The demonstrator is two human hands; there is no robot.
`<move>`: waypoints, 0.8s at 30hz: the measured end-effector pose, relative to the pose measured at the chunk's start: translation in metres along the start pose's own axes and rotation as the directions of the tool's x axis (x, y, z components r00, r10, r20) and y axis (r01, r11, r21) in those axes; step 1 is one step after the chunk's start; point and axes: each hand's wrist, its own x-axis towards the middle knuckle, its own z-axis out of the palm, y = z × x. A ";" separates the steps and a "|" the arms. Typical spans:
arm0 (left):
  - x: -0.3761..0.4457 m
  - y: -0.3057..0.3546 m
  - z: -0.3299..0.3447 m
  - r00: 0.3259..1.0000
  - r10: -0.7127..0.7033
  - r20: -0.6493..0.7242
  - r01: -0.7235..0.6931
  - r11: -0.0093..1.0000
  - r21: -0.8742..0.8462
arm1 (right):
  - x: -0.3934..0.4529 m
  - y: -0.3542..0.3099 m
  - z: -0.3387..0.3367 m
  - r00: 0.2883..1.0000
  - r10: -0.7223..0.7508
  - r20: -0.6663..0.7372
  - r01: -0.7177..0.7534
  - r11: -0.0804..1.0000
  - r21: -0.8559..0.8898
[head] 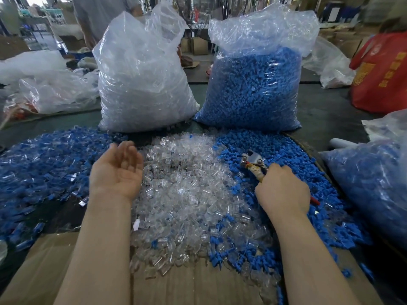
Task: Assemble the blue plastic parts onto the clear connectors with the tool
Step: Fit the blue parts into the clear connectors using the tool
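Observation:
A heap of clear connectors (189, 190) lies in the middle of the table. Loose blue plastic parts (275, 146) are piled to its right. On the left spreads a heap of assembled blue-and-clear pieces (44, 164). My left hand (116, 170) hovers palm up over the left edge of the clear heap, fingers relaxed, holding nothing. My right hand (283, 188) grips the wrapped handles of a plier-like tool (253, 160), whose metal jaws point up-left over the blue parts.
Two tall plastic bags stand behind the heaps: one of clear connectors (143, 84), one of blue parts (253, 89). Another filled bag (374, 183) sits at the right edge. Cardboard (198, 282) covers the near table. A red bag (381, 73) and a person stand beyond.

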 end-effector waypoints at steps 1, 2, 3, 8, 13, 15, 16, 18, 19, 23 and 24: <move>-0.005 -0.004 0.006 0.999 0.009 0.051 -0.018 0.985 0.170 | 0.000 0.000 0.000 1.000 -0.008 0.006 0.008 1.000 0.002; -0.011 -0.009 0.012 0.994 0.028 0.104 -0.064 0.932 0.356 | -0.001 0.000 -0.001 1.000 -0.016 0.009 0.016 1.000 0.010; -0.015 -0.015 0.016 0.986 0.042 0.160 -0.123 0.834 0.537 | -0.001 0.000 -0.002 1.000 -0.022 0.011 0.021 1.000 0.023; -0.029 -0.048 0.024 0.901 -0.091 0.424 -0.419 0.074 0.905 | -0.002 0.000 -0.004 0.999 -0.039 -0.006 0.039 0.997 0.067; -0.029 -0.066 0.024 0.863 -0.168 0.476 -0.504 -0.264 0.822 | -0.003 0.000 -0.005 0.999 -0.039 -0.015 0.040 0.995 0.096; -0.030 -0.065 0.025 0.861 -0.138 0.489 -0.508 -0.284 0.814 | -0.003 0.000 -0.005 0.999 -0.037 -0.014 0.039 0.994 0.102; -0.030 -0.065 0.025 0.862 -0.133 0.490 -0.507 -0.290 0.812 | -0.003 0.001 -0.004 0.999 -0.037 -0.015 0.039 0.994 0.102; -0.031 -0.064 0.025 0.862 -0.123 0.492 -0.505 -0.293 0.812 | -0.003 0.001 -0.003 0.999 -0.034 -0.027 0.036 0.994 0.100; -0.032 -0.065 0.024 0.863 -0.113 0.493 -0.503 -0.290 0.814 | -0.003 0.001 -0.003 0.999 -0.038 -0.037 0.041 0.994 0.098; -0.033 -0.069 0.025 0.860 -0.084 0.504 -0.504 -0.291 0.813 | -0.001 0.000 -0.004 0.988 -0.147 -0.045 0.150 0.985 0.089; -0.034 -0.070 0.025 0.858 -0.080 0.508 -0.507 -0.294 0.810 | 0.000 -0.001 -0.003 0.984 -0.176 -0.039 0.179 0.979 0.095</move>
